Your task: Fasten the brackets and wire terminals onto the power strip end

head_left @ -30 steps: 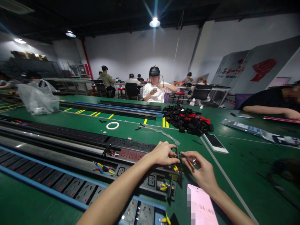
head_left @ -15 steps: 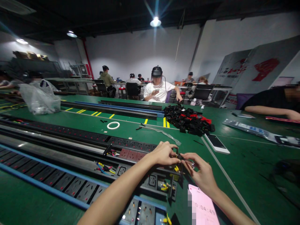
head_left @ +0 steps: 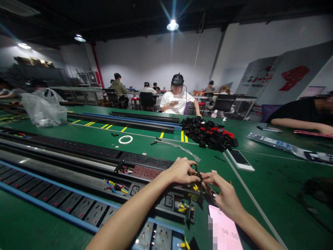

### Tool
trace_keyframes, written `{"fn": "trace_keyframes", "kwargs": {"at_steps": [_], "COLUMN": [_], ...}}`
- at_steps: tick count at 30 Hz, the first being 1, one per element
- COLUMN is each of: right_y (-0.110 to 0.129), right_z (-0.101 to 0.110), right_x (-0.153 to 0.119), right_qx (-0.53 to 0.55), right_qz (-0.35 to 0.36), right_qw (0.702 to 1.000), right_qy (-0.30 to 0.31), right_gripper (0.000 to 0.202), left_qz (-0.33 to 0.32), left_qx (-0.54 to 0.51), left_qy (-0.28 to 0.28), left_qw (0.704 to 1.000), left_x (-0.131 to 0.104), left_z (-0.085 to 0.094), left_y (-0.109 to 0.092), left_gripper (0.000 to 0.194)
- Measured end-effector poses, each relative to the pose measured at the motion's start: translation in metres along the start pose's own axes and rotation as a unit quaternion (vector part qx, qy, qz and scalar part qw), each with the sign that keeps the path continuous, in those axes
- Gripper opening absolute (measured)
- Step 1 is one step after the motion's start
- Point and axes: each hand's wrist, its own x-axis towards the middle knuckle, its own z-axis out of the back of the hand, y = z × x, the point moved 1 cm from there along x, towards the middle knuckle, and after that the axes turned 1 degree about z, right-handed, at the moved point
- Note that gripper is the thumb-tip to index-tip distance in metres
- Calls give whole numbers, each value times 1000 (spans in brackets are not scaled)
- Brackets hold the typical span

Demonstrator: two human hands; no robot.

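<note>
My left hand [head_left: 183,171] is closed at the right end of a black power strip, pinching a thin dark end plate [head_left: 199,191] between thumb and fingers. Against the plate's other side, the fingertips of my right hand [head_left: 225,194] are pressed together. A small shiny metal piece [head_left: 214,195] shows under that palm; its kind is unclear, and the fingers hide what they grip. Yellow-sleeved wire ends [head_left: 182,207] stick out of the neighbouring strip's end. Black socket modules [head_left: 169,200] sit in the strips below my left forearm.
A blue-edged strip [head_left: 47,208] lies nearest me. Beyond are a white tape ring [head_left: 125,139], a pile of black and red parts [head_left: 208,133] and a white phone [head_left: 240,159]. A pink phone [head_left: 225,229] lies by my right wrist. A person [head_left: 177,100] sits opposite.
My right hand has turned slightly and its fingers have shifted at the plate; the metal piece shows a little lower. My left hand stays in place. The person opposite has leaned slightly right.
</note>
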Motion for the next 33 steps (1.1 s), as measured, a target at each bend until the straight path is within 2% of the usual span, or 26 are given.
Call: {"fn": "trace_keyframes", "kwargs": {"at_steps": [11,14,17,19,21,23,28,33], "right_y": [-1,-4,-9,-15,-24,-34,-56,-61], "right_z": [0,-3,-5,-5,-7,-9,-15,-18], "right_x": [14,19,30,39,49,57,64,59], "right_qx": [14,18,66,139,214,255,315,361], "right_qz": [-53,-92,-157,-221,-289,-336,-404,-435], "right_qw": [998,996,985,964,930,903,858,825], "right_qy": [7,-3,-27,-57,-80,-82,-44,-13], "right_gripper": [9,14,22,29,37,41,30,21], "left_qz": [6,5,4,5,2,-3,-5,-13], "left_qx": [-8,1,9,9,7,8,13,10], "left_qy": [-5,-2,0,0,-1,0,-4,-11], "left_qw": [1000,1000,1000,1000,1000,1000,1000,1000], "left_x": [1,1,1,1,1,1,1,1], "left_z": [0,0,1,1,1,1,-1,0], "left_y": [0,-1,-1,-2,-1,-1,1,2], "left_gripper": [38,35,34,36,37,36,36,33]}}
